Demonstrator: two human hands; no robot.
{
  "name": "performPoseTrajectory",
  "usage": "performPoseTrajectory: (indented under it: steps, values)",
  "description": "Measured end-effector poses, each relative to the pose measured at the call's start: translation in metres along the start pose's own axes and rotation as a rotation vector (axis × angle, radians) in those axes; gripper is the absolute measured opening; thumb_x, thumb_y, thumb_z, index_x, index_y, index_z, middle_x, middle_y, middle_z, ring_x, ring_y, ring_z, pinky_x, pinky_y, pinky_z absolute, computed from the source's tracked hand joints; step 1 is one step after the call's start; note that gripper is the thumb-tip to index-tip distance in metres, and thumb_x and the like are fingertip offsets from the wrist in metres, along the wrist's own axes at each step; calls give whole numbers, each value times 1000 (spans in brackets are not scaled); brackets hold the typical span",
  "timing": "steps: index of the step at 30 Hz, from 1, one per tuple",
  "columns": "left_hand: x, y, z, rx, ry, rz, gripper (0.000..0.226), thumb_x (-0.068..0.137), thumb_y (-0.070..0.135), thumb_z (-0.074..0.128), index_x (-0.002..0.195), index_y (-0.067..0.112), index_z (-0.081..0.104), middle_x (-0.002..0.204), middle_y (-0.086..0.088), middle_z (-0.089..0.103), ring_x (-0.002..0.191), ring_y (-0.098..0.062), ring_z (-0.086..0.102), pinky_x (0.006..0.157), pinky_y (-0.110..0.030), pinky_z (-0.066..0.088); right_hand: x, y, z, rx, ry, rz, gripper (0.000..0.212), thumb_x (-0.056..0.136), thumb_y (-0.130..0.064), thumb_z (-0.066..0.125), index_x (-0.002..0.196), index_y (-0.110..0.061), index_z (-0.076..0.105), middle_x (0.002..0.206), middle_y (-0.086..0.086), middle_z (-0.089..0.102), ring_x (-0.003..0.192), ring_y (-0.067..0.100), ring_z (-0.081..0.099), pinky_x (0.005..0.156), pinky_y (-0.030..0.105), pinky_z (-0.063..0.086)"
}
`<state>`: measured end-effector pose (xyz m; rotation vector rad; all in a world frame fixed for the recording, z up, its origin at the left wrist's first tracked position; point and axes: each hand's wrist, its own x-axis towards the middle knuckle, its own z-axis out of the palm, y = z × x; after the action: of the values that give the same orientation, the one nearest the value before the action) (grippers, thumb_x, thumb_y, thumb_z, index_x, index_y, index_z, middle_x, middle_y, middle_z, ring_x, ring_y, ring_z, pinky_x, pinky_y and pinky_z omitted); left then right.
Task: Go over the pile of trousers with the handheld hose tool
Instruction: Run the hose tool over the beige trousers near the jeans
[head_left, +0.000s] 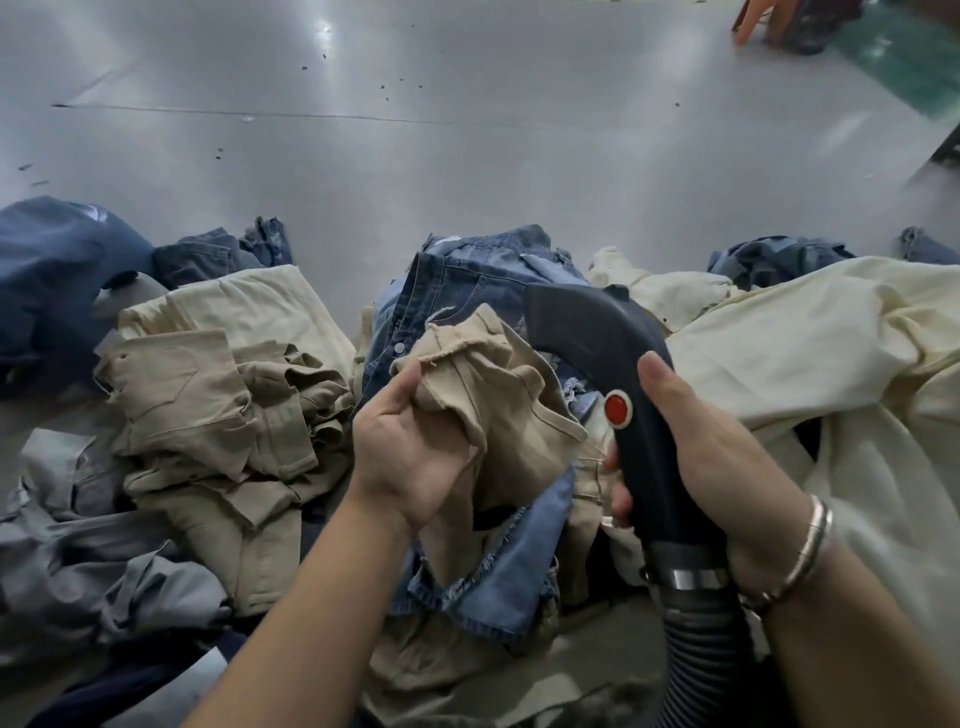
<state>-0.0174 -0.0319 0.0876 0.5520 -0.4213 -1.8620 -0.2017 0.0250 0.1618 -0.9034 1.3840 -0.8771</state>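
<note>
Hose (696, 639) enters nearest the viewer, feeding the tool (613, 364). Pile (234, 405) covers the bench (415, 156) all round the tool. Right hand (706, 452) is wrapped round the tool handle, nozzle aimed forward. Left of the tool, left hand (410, 441) clutches bunched khaki trousers (498, 395), apparently presenting them to the nozzle.

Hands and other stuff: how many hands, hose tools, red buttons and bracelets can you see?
Hands: 2, the left hand gripping tan trousers, the right hand holding the tool
Hose tools: 1
Red buttons: 1
Bracelets: 1, on the right wrist
Total: 5
</note>
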Motion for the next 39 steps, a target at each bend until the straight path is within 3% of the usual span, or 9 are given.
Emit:
performPoseTrajectory:
  steps: [4,8,11,13,17,21,25,35,39]
  values:
    - [2,-4,4,1,-10,-13,54,97,38,26,127,7,60,124,-15,63,120,-27,57,100,-39,46,-10,2,16,-85,-186,42,73,60,-69,48,78,1,56,47,8,60,36,20,57,36,22,44]
    - [6,-10,3,26,35,36,54,102,33,20,143,2,38,132,-18,53,125,-29,49,113,-43,30,-5,4,28,-103,-185,70,69,68,-65,44,79,1,56,45,8,59,36,18,57,37,20,45]
    - [4,-15,4,52,2,20,42,92,31,35,113,15,68,104,-5,69,97,-18,65,88,-35,51,3,5,25,0,-52,124,67,72,-67,46,76,-1,58,46,9,58,36,20,56,37,23,46]
    - [4,-18,5,51,-4,42,35,87,31,40,101,19,70,98,-2,70,90,-15,64,82,-31,47,8,6,20,41,22,126,65,79,-66,47,75,-2,59,48,10,58,36,21,55,37,25,48]
    - [6,-9,4,-37,36,125,26,83,25,42,71,20,65,71,1,59,67,-13,51,72,-30,35,8,6,11,151,74,77,62,67,-68,52,68,-6,60,53,13,57,38,23,55,39,28,48]
    - [8,-2,-2,-133,86,123,17,81,27,41,75,18,54,73,1,47,69,-13,44,70,-30,36,-2,6,15,87,-98,95,65,56,-72,54,58,-8,64,52,16,58,39,25,57,40,27,49]
    - [6,-7,-1,-123,-3,141,31,83,25,38,67,18,63,84,-4,64,85,-18,61,85,-34,43,-5,8,33,43,-226,136,64,63,-66,49,65,-3,58,47,11,58,36,22,55,39,22,46]
    - [1,-12,1,-1,61,-7,31,77,21,44,50,17,60,54,2,54,53,-11,53,64,-28,43,23,8,19,181,80,127,57,84,-62,52,76,-6,58,55,10,60,37,21,55,40,28,49]
    - [2,-7,2,-58,73,52,24,76,21,45,71,11,67,61,-3,62,54,-15,59,60,-27,49,20,10,3,216,127,63,55,81,-63,51,76,-8,56,55,11,57,36,21,54,38,26,47]
